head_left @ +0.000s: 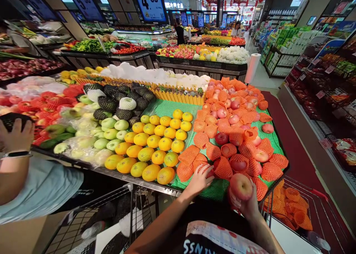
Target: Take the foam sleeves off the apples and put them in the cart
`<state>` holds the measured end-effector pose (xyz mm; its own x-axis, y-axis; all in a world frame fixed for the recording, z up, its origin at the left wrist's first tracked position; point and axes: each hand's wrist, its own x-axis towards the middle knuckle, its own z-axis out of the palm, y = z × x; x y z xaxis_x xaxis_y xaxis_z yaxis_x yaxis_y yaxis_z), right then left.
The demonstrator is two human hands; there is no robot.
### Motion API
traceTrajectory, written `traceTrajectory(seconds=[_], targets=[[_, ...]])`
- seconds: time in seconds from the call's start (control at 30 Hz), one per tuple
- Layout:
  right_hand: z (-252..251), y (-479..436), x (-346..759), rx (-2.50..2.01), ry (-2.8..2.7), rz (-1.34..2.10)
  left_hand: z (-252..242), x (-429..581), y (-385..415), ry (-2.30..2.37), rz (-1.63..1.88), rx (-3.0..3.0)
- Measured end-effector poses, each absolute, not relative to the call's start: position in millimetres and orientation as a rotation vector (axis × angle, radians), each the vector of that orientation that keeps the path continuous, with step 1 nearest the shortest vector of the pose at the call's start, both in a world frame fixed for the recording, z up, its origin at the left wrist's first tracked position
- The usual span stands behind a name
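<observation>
My right hand (249,202) grips a bare pinkish-red apple (241,186) from below and the side, just over the display's front edge. To its left, my left hand (200,178) has its fingers curled over another red apple (210,171) at the front of the pile; the hand hides part of that fruit. Around both hands lie apples in orange foam nets (238,162), with some bare apples among them. A green mesh liner (215,191) shows beneath the fruit near my hands.
Rows of orange citrus fruit (152,142) and green apples (108,124) lie to the left. Another person's hand (16,137) holds a dark-netted item at the far left. A cart with loose orange foam nets (292,205) stands at lower right; another cart (133,209) is at lower left.
</observation>
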<state>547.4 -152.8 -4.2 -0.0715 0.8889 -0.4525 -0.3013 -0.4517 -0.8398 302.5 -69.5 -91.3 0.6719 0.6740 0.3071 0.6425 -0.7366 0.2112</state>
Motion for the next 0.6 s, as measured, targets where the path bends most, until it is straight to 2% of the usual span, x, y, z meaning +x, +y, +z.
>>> traceTrajectory(seconds=[0.1,0.2,0.4,0.6], targets=[[-3.1,-154.3,550.5,-1.195,-0.52,1.709,-77.8,291.2,-62.8,1.205,0.76,2.684],[-13.2,-157.6,556.0,-1.184,-0.577,1.704,-65.7,278.2,-51.4,1.279,1.006,2.591],[-33.1,-147.4,544.3,-1.345,-1.402,1.313,-48.7,248.8,-17.4,1.341,1.235,2.356],[-52.1,-123.3,503.9,-1.582,-1.967,1.213,-46.9,239.5,-8.2,1.448,1.264,2.172]])
